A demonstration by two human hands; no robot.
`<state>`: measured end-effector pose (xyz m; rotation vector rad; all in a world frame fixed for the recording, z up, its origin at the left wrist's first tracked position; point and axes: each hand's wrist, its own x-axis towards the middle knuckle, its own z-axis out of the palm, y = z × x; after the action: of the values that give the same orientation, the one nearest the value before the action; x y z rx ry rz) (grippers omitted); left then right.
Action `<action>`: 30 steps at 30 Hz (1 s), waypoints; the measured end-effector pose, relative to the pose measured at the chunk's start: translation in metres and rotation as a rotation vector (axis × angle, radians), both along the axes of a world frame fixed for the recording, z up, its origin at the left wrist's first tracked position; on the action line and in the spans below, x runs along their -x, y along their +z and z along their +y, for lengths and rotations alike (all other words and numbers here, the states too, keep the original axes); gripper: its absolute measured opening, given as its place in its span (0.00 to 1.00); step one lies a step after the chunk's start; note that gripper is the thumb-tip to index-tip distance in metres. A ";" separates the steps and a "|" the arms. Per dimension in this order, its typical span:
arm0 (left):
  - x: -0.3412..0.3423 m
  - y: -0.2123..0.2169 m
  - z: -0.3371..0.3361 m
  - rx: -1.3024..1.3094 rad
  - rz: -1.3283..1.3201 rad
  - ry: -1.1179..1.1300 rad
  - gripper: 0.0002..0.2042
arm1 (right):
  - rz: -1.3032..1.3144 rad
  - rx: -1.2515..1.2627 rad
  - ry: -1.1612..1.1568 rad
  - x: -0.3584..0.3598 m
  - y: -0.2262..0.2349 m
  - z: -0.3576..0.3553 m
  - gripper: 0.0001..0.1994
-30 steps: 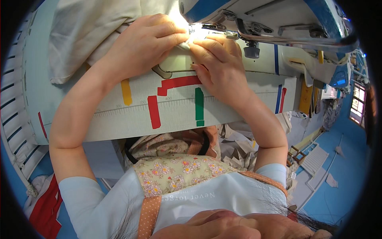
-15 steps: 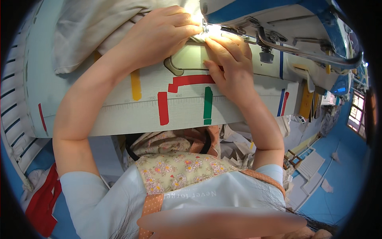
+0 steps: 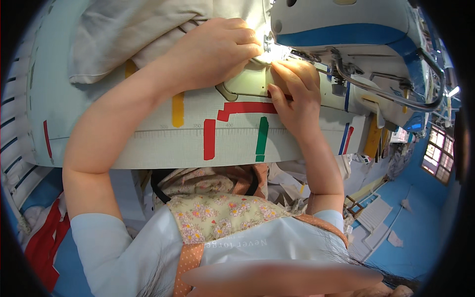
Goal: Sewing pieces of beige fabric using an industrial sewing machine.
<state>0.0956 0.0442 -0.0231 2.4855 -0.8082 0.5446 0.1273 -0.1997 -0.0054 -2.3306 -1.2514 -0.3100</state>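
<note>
Seen from above, the left hand [image 3: 217, 49] lies palm-down on the beige fabric [image 3: 143, 29], its fingers curled and bunched over a fold that they press flat to the sewing machine [image 3: 356, 29] bed; whether the thumb pinches underneath cannot be told. Just beside those fingertips, toward the machine's head, the cloth runs into the brightly lit spot under the needle area, which glare hides. The right hand [image 3: 292, 94] meets the left one fingertip to fingertip, its fingers extended and nearly closed on the fabric's near edge, resting on the pale plate in front of the needle. Below both grips, toward the body, the table [image 3: 163, 143] carries coloured tape marks [image 3: 210, 138] in yellow, red and green. The bulk of the fabric is heaped beyond the left wrist, away from the machine.

Risk, as a judgement: both sets of fingertips sit very near the needle, so a slip forward could bring them beneath it. The heaped cloth's drag may also pull the seam askew if the two hands feed unevenly.
</note>
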 end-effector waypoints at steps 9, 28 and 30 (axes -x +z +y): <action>0.000 -0.009 0.004 0.047 -0.051 0.121 0.13 | 0.180 -0.075 -0.119 0.001 -0.003 0.000 0.15; 0.253 0.013 0.209 0.615 -0.193 1.409 0.22 | 0.252 -0.250 0.346 0.095 0.000 0.056 0.19; 0.265 -0.007 0.232 0.182 -0.049 1.469 0.21 | 0.227 -0.222 0.382 0.108 -0.006 0.075 0.20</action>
<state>-0.1689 0.2761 -0.0306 2.4749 1.1757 1.0223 0.0196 -0.1248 -0.0111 -1.8365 -1.4304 -0.0489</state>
